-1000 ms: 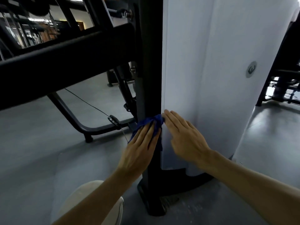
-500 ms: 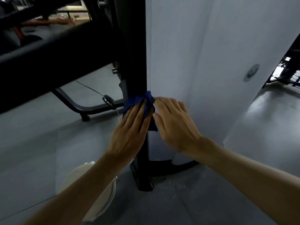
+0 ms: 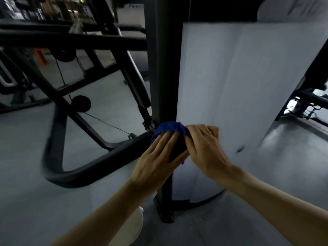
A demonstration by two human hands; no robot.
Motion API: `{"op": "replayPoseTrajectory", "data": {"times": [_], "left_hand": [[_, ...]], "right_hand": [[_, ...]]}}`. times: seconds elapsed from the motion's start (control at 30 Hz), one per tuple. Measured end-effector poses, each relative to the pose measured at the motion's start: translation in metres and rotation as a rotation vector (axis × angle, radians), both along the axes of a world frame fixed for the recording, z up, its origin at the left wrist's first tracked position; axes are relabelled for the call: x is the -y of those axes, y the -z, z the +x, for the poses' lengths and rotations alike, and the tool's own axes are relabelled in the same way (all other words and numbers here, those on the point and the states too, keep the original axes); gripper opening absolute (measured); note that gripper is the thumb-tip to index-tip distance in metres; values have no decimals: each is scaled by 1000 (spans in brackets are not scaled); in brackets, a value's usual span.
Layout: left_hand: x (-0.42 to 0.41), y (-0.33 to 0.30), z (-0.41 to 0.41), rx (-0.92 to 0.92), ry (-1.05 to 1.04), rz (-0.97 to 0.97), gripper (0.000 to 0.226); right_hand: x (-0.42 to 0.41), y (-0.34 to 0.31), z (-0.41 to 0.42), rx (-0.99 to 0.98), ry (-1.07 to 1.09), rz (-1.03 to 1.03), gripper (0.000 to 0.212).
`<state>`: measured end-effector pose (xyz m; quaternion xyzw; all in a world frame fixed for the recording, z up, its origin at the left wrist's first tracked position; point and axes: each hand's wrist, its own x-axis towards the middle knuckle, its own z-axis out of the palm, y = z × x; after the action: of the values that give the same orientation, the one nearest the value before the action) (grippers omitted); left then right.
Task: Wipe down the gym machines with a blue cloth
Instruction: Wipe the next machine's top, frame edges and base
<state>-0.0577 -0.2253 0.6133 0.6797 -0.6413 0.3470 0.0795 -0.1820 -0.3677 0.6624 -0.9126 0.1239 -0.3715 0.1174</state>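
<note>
Both hands are on the blue cloth (image 3: 168, 127), bunched against the black upright post (image 3: 164, 68) of the gym machine, low down near its foot. The left hand (image 3: 158, 160) lies flat over the cloth, fingers straight and pressing it onto the post; no closed grip there. The right hand (image 3: 204, 148) has its fingers curled, its grip pinching the cloth's right edge just where post meets white panel (image 3: 239, 95). The cloth pokes out above the fingertips, soft and crumpled, with a dark fold hanging between the two hands. The panel is smooth and matte, gently curved, and carries a small dark mark to the right of the hands. Left of the post, a black tubular frame (image 3: 85, 167) loops over the grey floor (image 3: 26, 201), with a thin cable (image 3: 106, 122) running off a round pulley (image 3: 81, 104). More dark equipment stands far right, blurred.
</note>
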Motion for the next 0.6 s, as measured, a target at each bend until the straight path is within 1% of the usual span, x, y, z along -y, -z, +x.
{"op": "replayPoseTrajectory", "data": {"times": [0.1, 0.13, 0.2, 0.27, 0.37, 0.4, 0.47, 0.5, 0.53, 0.57, 0.6], "left_hand": [[-22, -60, -5, 43, 48, 63, 89], [-29, -77, -6, 57, 73, 71, 82], [-40, -108, -8, 72, 127, 44, 59], [-45, -139, -13, 65, 170, -19, 48], [-41, -188, -31, 49, 224, -115, 37], [-37, -202, -40, 38, 225, -133, 40], [-26, -224, -57, -16, 202, -129, 60], [-21, -231, -65, -51, 186, -121, 71], [-15, -238, -73, -81, 182, -114, 76], [-10, -245, -82, -111, 194, -104, 76], [-5, -251, -90, -132, 216, -91, 71]], "right_hand": [[-19, -62, -20, -45, 64, 70, 18], [-23, -79, -26, -35, 87, 41, 18], [-29, -110, -40, -26, 96, -66, 17], [-32, -139, -55, -39, 92, -120, 20], [-35, -178, -82, 3, 136, -230, 15], [-35, -189, -90, 14, 156, -264, 14], [-39, -207, -108, 19, 168, -289, 11], [-40, -215, -118, 17, 159, -294, 14], [-44, -223, -128, 15, 155, -279, 18], [-46, -229, -139, 13, 158, -251, 20], [-47, -235, -152, 10, 173, -169, 22]]}}
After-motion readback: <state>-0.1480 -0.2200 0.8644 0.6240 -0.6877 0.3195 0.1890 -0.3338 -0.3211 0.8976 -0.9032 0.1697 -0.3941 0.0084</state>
